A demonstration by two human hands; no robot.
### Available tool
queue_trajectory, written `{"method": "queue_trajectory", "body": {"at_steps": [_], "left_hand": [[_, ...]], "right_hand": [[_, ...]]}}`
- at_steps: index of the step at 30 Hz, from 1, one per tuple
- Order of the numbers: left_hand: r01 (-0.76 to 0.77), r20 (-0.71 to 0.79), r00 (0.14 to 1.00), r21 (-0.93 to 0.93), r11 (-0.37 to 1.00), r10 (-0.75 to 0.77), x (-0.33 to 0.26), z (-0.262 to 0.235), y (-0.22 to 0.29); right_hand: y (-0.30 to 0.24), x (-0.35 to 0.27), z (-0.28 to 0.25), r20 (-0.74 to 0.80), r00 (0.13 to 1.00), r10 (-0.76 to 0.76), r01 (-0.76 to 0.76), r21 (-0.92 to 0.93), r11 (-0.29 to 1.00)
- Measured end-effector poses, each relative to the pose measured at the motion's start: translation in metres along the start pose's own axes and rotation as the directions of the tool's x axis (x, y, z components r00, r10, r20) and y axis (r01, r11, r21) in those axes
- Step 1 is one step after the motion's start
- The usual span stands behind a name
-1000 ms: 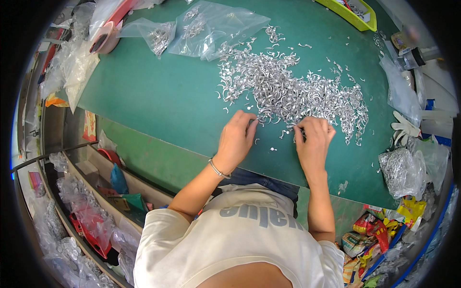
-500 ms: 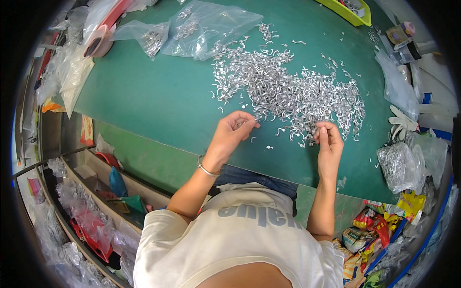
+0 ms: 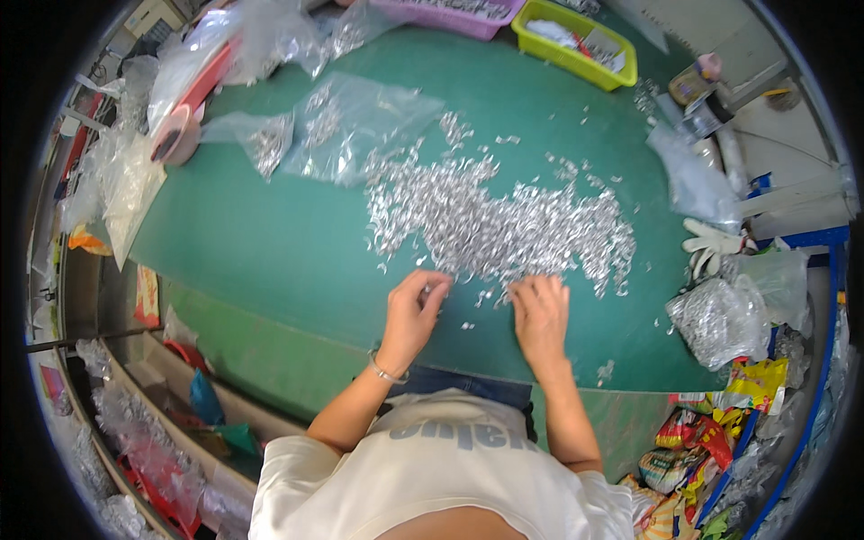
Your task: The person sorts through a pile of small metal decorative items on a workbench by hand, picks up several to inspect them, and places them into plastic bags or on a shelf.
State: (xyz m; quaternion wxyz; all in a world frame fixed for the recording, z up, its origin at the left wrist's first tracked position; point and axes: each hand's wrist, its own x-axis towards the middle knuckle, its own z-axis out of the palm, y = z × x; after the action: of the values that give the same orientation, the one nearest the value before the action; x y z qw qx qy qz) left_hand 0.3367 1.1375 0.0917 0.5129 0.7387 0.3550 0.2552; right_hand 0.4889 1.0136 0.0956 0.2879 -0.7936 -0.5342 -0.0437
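A broad heap of small silver, curved metal pieces (image 3: 495, 229) lies on the green tabletop (image 3: 243, 225). At its near left edge is my left hand (image 3: 409, 319), thumb and fingers curled together; what they hold is too blurred to make out. My right hand (image 3: 540, 324), knuckles up, has its fingers stretched out over the heap's near edge, touching the pieces there. A few single pieces, such as a loose silver piece (image 3: 468, 326), lie between my hands and the table's front edge.
Clear plastic bags (image 3: 360, 126) with silver pieces lie beyond the heap on the left. A yellow-green basket (image 3: 576, 58) and a purple basket (image 3: 450, 18) stand at the back. To the right are a white glove (image 3: 711, 243) and a filled plastic bag (image 3: 720, 324).
The view has shifted, bringing the purple basket into sight. My right hand has come closer to my left and turned knuckles up, its fingers now stretched over the pieces.
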Motion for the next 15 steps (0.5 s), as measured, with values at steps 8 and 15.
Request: {"method": "queue_trajectory", "body": {"at_steps": [8, 15], "left_hand": [[0.331, 0.26, 0.941, -0.588, 0.738, -0.216, 0.006, 0.008, -0.003], [-0.136, -0.013, 0.99, 0.066, 0.988, 0.138, 0.004, 0.01, 0.008]], "right_hand": [[0.01, -0.004, -0.004, -0.097, 0.992, 0.083, -0.066, 0.173, 0.983], [0.015, -0.003, -0.01, -0.158, 0.979, 0.128, -0.092, 0.217, 0.972]]}}
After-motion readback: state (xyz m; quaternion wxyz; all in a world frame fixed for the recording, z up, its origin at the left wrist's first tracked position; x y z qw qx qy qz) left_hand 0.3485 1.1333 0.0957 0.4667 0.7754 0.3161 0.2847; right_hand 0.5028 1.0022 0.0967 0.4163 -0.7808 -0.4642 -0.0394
